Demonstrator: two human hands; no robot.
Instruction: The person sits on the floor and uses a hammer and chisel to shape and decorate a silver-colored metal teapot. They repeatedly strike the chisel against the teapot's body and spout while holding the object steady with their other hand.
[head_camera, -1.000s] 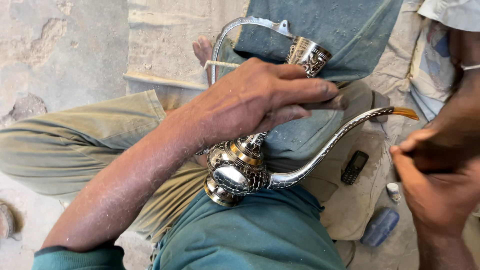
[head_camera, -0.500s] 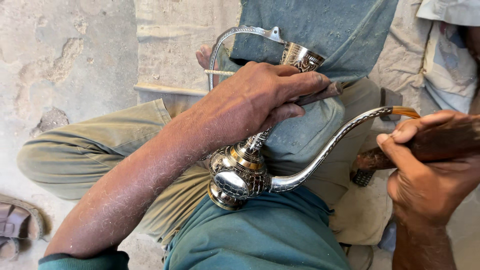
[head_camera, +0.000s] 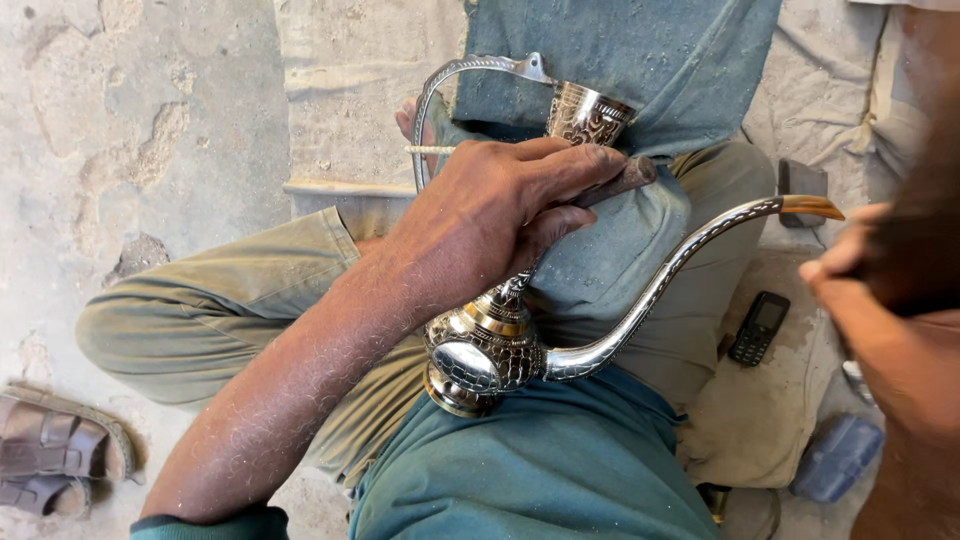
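- A silver ewer (head_camera: 490, 350) with an engraved round belly lies tilted across the person's lap, base toward the camera, on a blue-grey cloth (head_camera: 620, 60) over the thighs.
- Its mouth (head_camera: 590, 112) points away from the camera, so what is inside cannot be made out.
- The left hand (head_camera: 500, 205) is wrapped over the ewer's neck, fingers curled shut around it and pressing it onto the cloth; the neck itself is hidden beneath the palm.
- The long curved spout (head_camera: 660, 285) sweeps out to the right and ends in a golden tip (head_camera: 812, 207); the thin handle (head_camera: 440, 100) arches beyond the hand.
- The right hand (head_camera: 870, 290) is at the right edge, blurred and partly cut off, near the spout tip; whether it grips anything cannot be told.
- A dark mobile phone (head_camera: 758, 327) lies on the pale ground sheet, a blue object (head_camera: 838, 455) beside it, hard to identify.
- A brown sandal (head_camera: 55, 450) sits at the lower left, cut by the frame.
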